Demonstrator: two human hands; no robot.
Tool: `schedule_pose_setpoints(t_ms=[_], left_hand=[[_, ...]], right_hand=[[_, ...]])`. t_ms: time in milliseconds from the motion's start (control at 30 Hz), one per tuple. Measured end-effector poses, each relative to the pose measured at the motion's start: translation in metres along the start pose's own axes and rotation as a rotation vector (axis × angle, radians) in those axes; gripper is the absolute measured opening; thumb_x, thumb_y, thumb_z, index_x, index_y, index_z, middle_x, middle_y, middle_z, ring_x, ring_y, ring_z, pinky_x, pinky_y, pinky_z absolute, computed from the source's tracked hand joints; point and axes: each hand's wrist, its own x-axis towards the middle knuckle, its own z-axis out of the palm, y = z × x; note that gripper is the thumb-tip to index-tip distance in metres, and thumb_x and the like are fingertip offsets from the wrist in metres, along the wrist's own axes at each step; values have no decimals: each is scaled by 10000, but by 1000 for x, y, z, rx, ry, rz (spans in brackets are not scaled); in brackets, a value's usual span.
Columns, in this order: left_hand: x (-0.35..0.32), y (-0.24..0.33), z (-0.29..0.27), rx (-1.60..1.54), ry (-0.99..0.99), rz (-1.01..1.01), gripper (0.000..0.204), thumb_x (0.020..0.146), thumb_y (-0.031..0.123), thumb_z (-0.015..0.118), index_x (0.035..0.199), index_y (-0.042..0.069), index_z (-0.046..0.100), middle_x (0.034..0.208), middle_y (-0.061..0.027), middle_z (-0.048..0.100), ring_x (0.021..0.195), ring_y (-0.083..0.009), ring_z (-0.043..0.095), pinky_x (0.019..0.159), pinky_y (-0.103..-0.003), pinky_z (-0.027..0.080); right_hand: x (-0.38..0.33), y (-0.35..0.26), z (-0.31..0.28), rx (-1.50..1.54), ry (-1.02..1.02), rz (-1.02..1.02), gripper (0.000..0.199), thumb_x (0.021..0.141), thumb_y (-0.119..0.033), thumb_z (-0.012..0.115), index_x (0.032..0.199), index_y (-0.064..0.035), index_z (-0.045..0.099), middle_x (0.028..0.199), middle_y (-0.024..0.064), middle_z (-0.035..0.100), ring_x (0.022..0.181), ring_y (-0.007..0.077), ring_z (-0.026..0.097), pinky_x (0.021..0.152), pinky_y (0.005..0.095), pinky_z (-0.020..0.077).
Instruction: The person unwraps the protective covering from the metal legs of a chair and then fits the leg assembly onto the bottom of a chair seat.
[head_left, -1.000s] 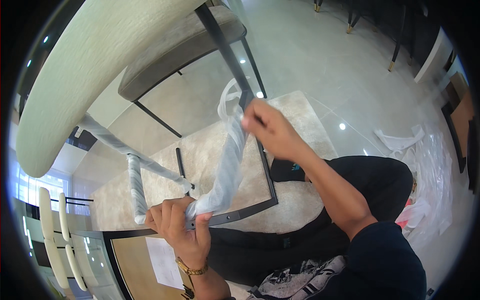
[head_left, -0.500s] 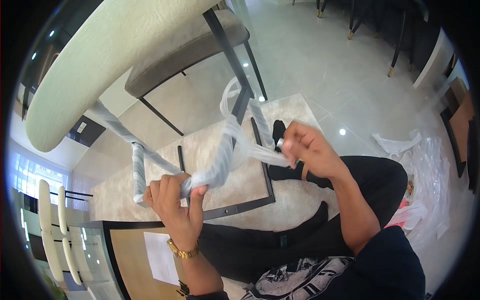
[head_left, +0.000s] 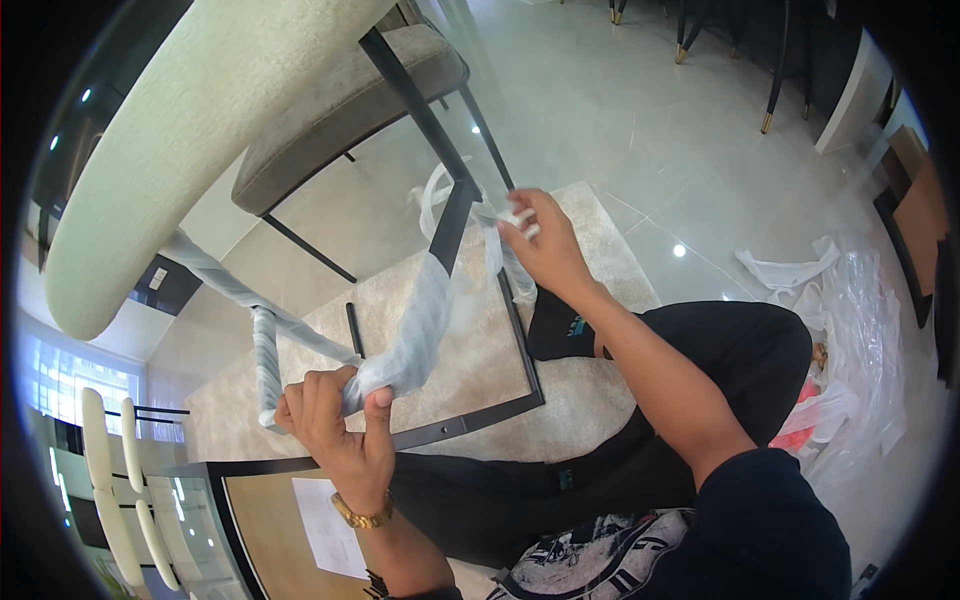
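1. Fingers of my left hand (head_left: 335, 425) are curled tight around the bunched lower end of the white foam wrap (head_left: 415, 330), thumb pressed up against it, so that hand is closed on the wrap.
2. Wrap runs up from that fist along the black metal chair leg (head_left: 450, 215), sleeving its lower part; the upper part of the leg is bare black.
3. My right hand (head_left: 545, 250) is higher and further out, pinching a loose strip of the same wrap near the top of the sleeve, fingers closed on it, just beside the leg.
4. A gold-coloured wristwatch (head_left: 362, 517) sits on my left wrist, and my right forearm comes out of a dark sleeve (head_left: 770, 520).
5. The leg belongs to a chair (head_left: 200, 130) tipped toward me, with a pale green upholstered back and a grey-brown seat (head_left: 340, 110).
6. Another leg of the chair (head_left: 235, 290), to the left of my fist, is fully wound in the same white foam, and a short wrapped piece (head_left: 266, 365) hangs down from it, close to my knuckles.
7. Under the chair lies a beige rug (head_left: 470, 360), with the black frame bar (head_left: 450, 428) crossing it just past my left hand.
8. My legs in black trousers (head_left: 720, 350) are on the rug's edge.
9. Well apart to the right, clear plastic sheeting and white scraps (head_left: 840, 310) lie on the glossy grey floor (head_left: 640, 110).
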Motion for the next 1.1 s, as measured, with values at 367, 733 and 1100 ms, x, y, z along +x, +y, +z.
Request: schedule_pose_setpoints(t_ms=[367,733,1100], left_hand=[[-4,4,0,31,-25,-33,484,916,530,628,901,47,609,825,-47,532,824,-241,430,883,-387,291],[-4,0,1,30,-38,-10,512,959,533,582,940,21,584,848,-52,510,850,-230,409,876,-374,286],[-1,2,0,14,-46,-30,494,954,518,607,920,26,579,844,-42,519,849,-225,406,877,-363,290]], right_hand=[[37,24,24,123,-80,214,219,944,-150,623,1043,31,695,852,82,683,776,129,636,675,281,517],[23,8,14,-10,-74,-137,229,885,-74,707,1096,-19,637,1046,100,613,841,198,619,688,337,513],[24,21,10,-343,-277,-552,80,902,-57,618,964,-17,588,908,123,520,852,329,574,737,426,495]])
